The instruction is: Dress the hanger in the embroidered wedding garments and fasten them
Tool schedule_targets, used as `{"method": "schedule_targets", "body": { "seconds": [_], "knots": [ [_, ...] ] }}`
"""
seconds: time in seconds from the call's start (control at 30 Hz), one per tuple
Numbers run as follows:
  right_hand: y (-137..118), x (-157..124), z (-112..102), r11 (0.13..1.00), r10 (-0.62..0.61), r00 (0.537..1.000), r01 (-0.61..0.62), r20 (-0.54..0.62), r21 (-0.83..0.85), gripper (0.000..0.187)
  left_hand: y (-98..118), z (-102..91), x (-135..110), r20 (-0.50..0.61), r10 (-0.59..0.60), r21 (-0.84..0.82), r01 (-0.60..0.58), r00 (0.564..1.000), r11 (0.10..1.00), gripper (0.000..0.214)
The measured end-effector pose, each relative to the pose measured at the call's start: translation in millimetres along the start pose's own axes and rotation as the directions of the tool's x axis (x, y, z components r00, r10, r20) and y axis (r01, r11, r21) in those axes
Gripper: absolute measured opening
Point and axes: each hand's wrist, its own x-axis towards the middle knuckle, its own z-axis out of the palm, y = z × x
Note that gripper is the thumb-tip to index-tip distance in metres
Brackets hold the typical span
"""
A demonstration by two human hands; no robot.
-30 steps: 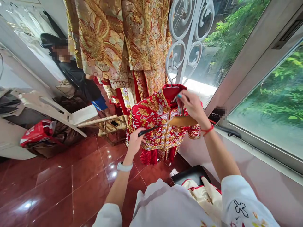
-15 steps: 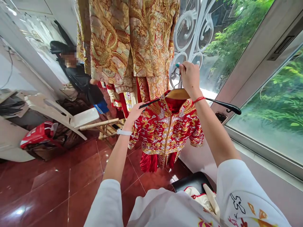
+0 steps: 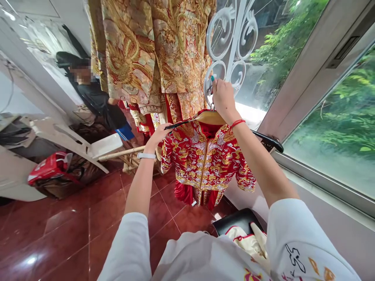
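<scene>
A red jacket [image 3: 205, 160] with gold and silver embroidery hangs in front of me on a wooden hanger [image 3: 209, 118] with black ends. Red cloth [image 3: 184, 191] shows below its hem. My right hand [image 3: 223, 96] is closed at the top of the hanger, round its metal hook. My left hand [image 3: 159, 134] pinches the hanger's black left arm, beside the jacket's shoulder. The hanger's black right end sticks out past my right forearm. Just behind the jacket hang long gold-embroidered garments [image 3: 131, 58].
A white scrollwork metal frame [image 3: 233, 43] stands by the window [image 3: 336, 105] at right. Low at right, pale cloth with red trim lies on a black seat [image 3: 240, 220]. To the left are a white chair [image 3: 105, 146], a bamboo rack [image 3: 131, 152], a red bag [image 3: 49, 168] and another person [image 3: 93, 97].
My right hand and the hanger have moved left and slightly down in view. The hanger's right end has swung down and left. Both hands keep their grip.
</scene>
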Motion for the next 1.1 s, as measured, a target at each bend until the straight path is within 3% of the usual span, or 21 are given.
{"method": "schedule_targets", "body": {
  "seconds": [0.27, 0.4, 0.57, 0.73, 0.87, 0.93, 1.0, 1.07, 1.1],
  "knots": [
    [-7, -8, -7, 0.999, -0.052, 0.996, 0.052, 0.070, 0.005, 0.039, -10, -22.2, 12, -0.020, -0.026, -0.058, 0.024, 0.999, 0.998, 0.023],
    [-2, -18, -14, 0.990, -0.027, 0.981, 0.000, 0.194, 0.138, 0.026, -20, -17.5, 7, 0.012, -0.037, -0.056, 0.038, 0.999, 0.998, 0.026],
    [3, -22, -16, 0.909, 0.066, 0.904, -0.229, 0.422, 0.348, 0.035, -27, -4.6, -9, -0.014, -0.062, -0.033, 0.062, 0.998, 0.998, 0.033],
    [13, -16, -24, 0.879, 0.006, 0.867, -0.243, 0.499, 0.411, 0.041, -20, -7.8, -24, -0.025, -0.085, 0.005, 0.085, 0.996, 0.996, 0.031],
    [-1, -16, -29, 0.927, 0.024, 0.859, -0.210, 0.511, 0.310, 0.038, -15, -0.4, -28, -0.049, -0.099, 0.011, 0.100, 0.994, 0.995, 0.019],
    [-13, -26, -42, 0.970, 0.061, 0.875, -0.164, 0.480, 0.177, 0.032, -18, 6.4, -29, -0.100, -0.069, 0.014, 0.071, 0.993, 0.997, 0.016],
    [-16, -49, -69, 0.994, 0.079, 0.921, -0.103, 0.382, 0.041, 0.023, -27, 12.6, -35, -0.159, -0.016, -0.007, 0.015, 0.987, 1.000, 0.021],
    [0, -94, -114, 0.996, 0.091, 0.953, -0.085, 0.290, -0.031, 0.024, -46, 18.5, -49, -0.272, 0.034, -0.028, -0.043, 0.962, 0.999, 0.034],
    [13, -126, -142, 0.994, 0.109, 0.946, -0.110, 0.304, -0.016, 0.032, -61, 22.2, -61, -0.344, 0.044, -0.024, -0.055, 0.938, 0.998, 0.041]
  ]
}}
